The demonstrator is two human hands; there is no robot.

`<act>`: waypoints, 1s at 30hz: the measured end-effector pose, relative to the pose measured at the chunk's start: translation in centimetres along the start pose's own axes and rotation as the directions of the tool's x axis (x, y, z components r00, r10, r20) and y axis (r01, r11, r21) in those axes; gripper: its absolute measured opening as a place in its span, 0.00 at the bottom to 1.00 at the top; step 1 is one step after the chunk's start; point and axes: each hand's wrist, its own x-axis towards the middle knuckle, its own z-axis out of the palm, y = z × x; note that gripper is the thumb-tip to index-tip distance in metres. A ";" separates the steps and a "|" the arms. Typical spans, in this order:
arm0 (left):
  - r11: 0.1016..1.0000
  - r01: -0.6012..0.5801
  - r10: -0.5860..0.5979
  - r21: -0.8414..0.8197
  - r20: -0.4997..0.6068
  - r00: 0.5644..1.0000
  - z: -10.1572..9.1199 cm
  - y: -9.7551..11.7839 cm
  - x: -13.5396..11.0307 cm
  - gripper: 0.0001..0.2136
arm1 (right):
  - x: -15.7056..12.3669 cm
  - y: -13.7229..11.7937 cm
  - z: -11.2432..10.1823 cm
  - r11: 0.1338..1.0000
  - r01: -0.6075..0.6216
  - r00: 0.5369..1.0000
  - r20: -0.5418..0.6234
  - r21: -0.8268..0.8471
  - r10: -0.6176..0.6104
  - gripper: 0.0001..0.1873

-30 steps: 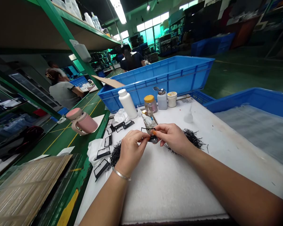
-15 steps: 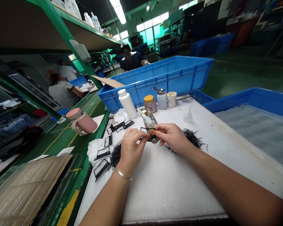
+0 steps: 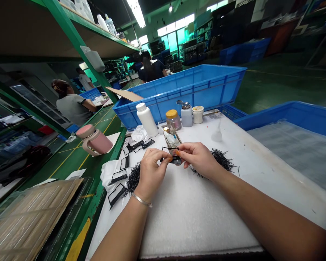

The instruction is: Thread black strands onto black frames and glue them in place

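Both my hands meet over the white padded table [image 3: 201, 214]. My left hand [image 3: 153, 170] pinches the left end of a small black plastic frame [image 3: 169, 148]. My right hand [image 3: 197, 156] grips the same frame from the right, thumb and forefinger closed; the fingers partly hide it. Left of my left hand lies a pile of thin black strips [image 3: 133, 179], and a second pile of strips [image 3: 222, 159] sits beside my right wrist. Several similar black frames, one of them the nearest frame [image 3: 116, 195], are spread along the table's left side.
Behind my hands stand a white bottle [image 3: 147, 120], a yellow-lidded jar [image 3: 173, 120], a pump bottle [image 3: 186, 115] and a white tub [image 3: 197, 115]. Beyond is a blue crate [image 3: 179, 92]; another blue bin [image 3: 293, 108] is right. A pink mug [image 3: 95, 140] stands left. Co-workers sit farther off.
My hands and the black frame stay almost in place, with only a slight finger shift. In the background at left, a standing person has moved a little to the right.
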 end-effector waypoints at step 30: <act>0.998 0.069 -0.069 0.012 -0.022 0.997 0.1 0.1 0.1 0.05 | 0.0 0.4 0.3 0.998 0.010 0.999 0.037 0.063 -0.012 0.14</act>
